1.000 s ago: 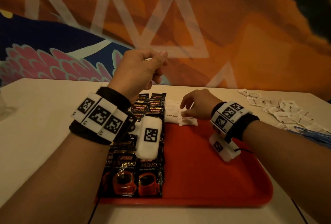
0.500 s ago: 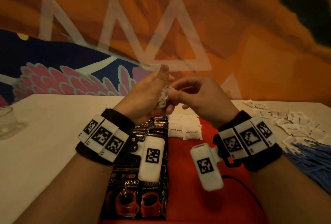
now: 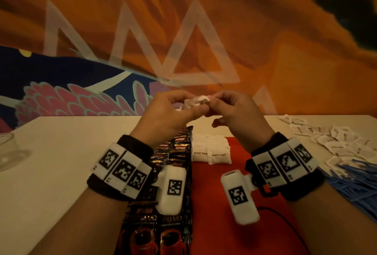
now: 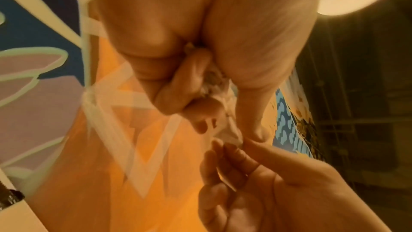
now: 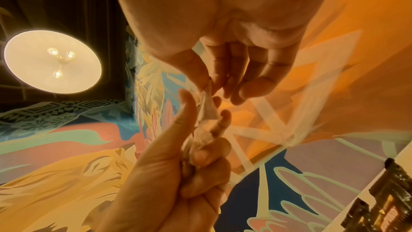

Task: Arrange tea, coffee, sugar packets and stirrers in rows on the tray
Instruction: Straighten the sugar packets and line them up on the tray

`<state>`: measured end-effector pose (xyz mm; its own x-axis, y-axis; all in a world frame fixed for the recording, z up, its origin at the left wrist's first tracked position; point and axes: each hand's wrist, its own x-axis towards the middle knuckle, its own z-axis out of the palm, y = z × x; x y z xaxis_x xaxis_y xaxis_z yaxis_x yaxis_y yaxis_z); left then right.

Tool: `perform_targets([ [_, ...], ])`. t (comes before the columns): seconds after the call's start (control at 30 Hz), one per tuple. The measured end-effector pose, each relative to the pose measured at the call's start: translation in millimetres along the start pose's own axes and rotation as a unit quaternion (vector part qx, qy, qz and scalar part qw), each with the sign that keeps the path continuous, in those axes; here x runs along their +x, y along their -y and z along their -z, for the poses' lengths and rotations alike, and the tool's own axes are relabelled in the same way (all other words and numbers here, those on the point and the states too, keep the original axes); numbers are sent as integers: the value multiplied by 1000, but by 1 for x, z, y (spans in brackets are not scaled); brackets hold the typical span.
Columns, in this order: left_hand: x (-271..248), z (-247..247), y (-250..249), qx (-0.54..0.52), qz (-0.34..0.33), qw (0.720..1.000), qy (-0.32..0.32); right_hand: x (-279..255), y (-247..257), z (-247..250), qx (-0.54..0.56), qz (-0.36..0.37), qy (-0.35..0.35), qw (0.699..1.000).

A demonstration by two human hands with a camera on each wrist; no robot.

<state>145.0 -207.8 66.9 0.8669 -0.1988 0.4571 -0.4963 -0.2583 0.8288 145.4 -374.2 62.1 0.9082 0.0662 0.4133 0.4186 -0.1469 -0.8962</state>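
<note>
Both hands are raised above the far end of the red tray (image 3: 234, 177). My left hand (image 3: 173, 110) grips a small bunch of white sugar packets (image 3: 193, 102), curled fingers closed round them (image 4: 214, 80). My right hand (image 3: 230, 106) pinches the top packet (image 5: 207, 105) of that bunch between thumb and fingertips. On the tray's left side lie rows of black coffee sachets (image 3: 179, 146). White brown-sugar packets (image 3: 218, 155) lie in a row beside them at the far end.
A loose heap of white packets (image 3: 330, 142) lies on the table to the right, with blue stirrers (image 3: 357, 183) nearer me. A glass (image 3: 8, 148) stands at the left edge. The painted wall rises behind the table.
My right hand left the packets on the tray and rose to meet the left hand. It now pinches a packet from the bunch, and both hands sit higher in view.
</note>
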Motion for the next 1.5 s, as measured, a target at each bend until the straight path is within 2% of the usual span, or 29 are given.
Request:
perform_targets([
  [0.13,1,-2,5,-45,-2,998,-41,-2,0,3,34,32,20,999],
  [0.23,-1,-3,2,-129,45,990,-21,-3,0,5,20,57,15,998],
  [0.33,-1,-3,-1,-165,74,983,-24,-3,0,4,40,59,-18,997],
  [0.47,0,-3,0,-152,63,985,-44,-3,1,3,116,24,-28,993],
  [0.6,-1,-1,-1,-130,42,990,-38,-6,4,3,88,11,5,996],
  [0.73,0,-2,1,-101,46,993,-29,-5,5,1,124,-27,-27,992],
  [0.8,-1,-2,0,-79,44,996,-22,-4,4,0,116,-24,-32,992],
  [0.97,-1,1,0,-85,41,995,-22,-5,1,1,52,35,-8,998],
  [1.07,-2,-2,0,-127,56,990,-19,-4,1,0,139,12,-37,990],
  [1.17,-1,-4,0,-104,41,993,-32,-2,2,2,194,-26,-28,980],
  [1.3,0,-3,3,-48,28,998,-27,-4,4,4,127,-27,-24,991],
  [1.4,-1,-5,1,-59,46,997,-13,-3,6,3,140,-47,-41,988],
  [1.5,0,-5,2,-73,50,996,-22,-2,3,5,126,-41,-21,991],
])
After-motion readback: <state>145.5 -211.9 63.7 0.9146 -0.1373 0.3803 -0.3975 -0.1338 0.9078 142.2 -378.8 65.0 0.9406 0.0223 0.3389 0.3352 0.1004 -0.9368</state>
